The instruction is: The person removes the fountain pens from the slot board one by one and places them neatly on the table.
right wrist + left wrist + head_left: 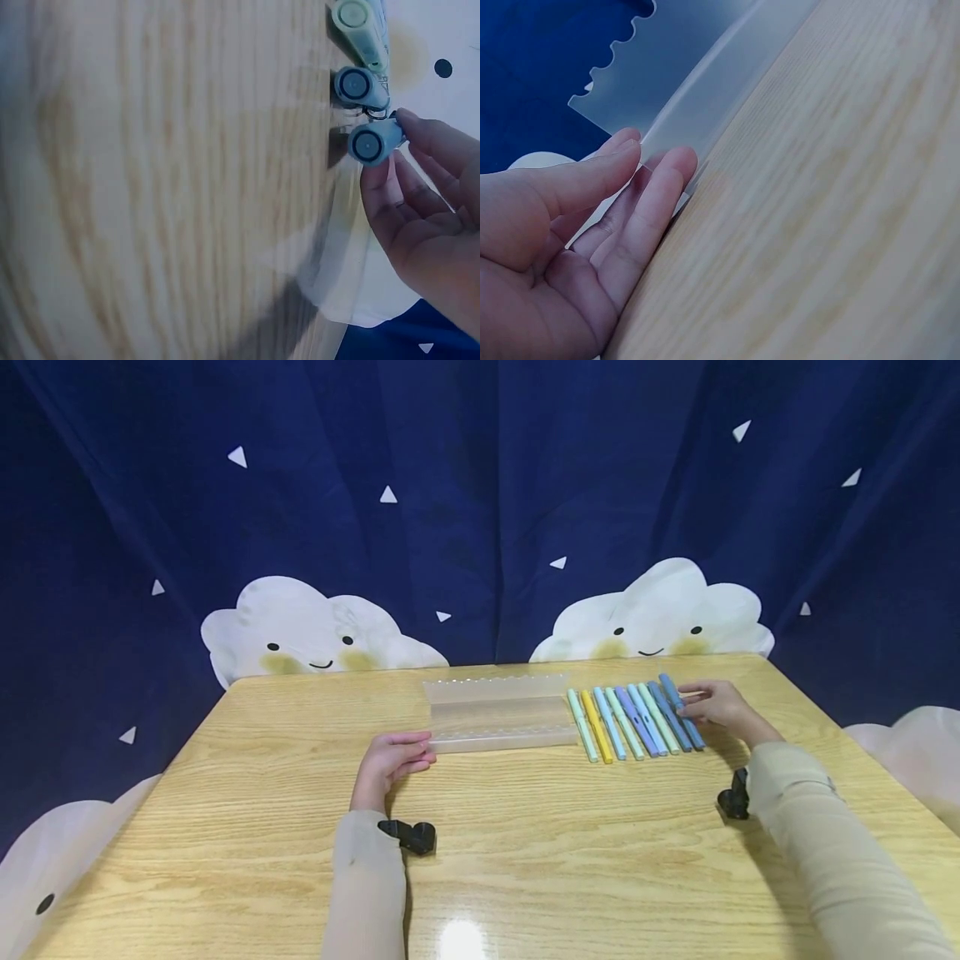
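Observation:
At the left front corner of a clear plastic holder (pixel 501 742) with scalloped edges, my left hand (pixel 389 763) pinches the end between thumb and fingers. The holder's scalloped wall (pixel 660 52) rises behind those fingers in the left wrist view. My right hand (pixel 717 704) grips the rightmost blue pen (pixel 693 734) of a row, thumb on one side and fingertips on the other. Its round end (pixel 367 146) faces the right wrist camera. Beside it lie a darker blue pen (pixel 670 713), a pale green pen (pixel 659 718) and a purple pen (pixel 636 721).
More pens continue the row leftward, including a yellow pen (pixel 597 727) and a light green pen (pixel 582 727) close to the holder's right end. All lie on a wooden table (pixel 525 835). A dark blue curtain (pixel 480 527) with clouds hangs behind the table's far edge.

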Demonstrator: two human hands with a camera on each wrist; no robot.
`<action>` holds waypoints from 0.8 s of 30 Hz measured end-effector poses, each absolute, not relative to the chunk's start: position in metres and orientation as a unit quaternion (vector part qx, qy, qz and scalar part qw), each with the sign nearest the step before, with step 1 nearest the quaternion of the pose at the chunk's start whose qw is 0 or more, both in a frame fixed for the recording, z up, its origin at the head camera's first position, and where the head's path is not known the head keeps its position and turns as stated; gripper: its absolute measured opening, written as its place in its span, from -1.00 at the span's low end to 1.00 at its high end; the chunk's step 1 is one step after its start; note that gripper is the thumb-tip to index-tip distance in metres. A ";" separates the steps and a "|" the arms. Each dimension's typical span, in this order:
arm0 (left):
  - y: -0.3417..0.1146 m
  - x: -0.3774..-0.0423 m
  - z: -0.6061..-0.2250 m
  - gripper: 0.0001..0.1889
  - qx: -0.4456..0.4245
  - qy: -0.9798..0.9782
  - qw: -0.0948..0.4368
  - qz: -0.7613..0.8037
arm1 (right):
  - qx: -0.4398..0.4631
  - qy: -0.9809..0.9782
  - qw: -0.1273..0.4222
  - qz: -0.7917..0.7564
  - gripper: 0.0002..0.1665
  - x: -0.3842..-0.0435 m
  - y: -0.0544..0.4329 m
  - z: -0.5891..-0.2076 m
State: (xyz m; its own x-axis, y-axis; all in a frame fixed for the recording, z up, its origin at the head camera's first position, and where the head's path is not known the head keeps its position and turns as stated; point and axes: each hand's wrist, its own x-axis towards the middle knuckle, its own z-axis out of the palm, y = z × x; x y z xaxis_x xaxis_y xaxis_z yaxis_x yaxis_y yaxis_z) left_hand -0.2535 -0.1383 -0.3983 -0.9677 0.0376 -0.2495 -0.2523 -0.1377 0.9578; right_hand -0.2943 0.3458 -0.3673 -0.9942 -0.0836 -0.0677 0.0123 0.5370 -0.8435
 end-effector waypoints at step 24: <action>-0.139 -0.257 -0.402 -0.67 -0.083 0.652 0.100 0.747 | 0.011 0.902 0.054 -0.429 -0.39 -0.294 0.346 -0.376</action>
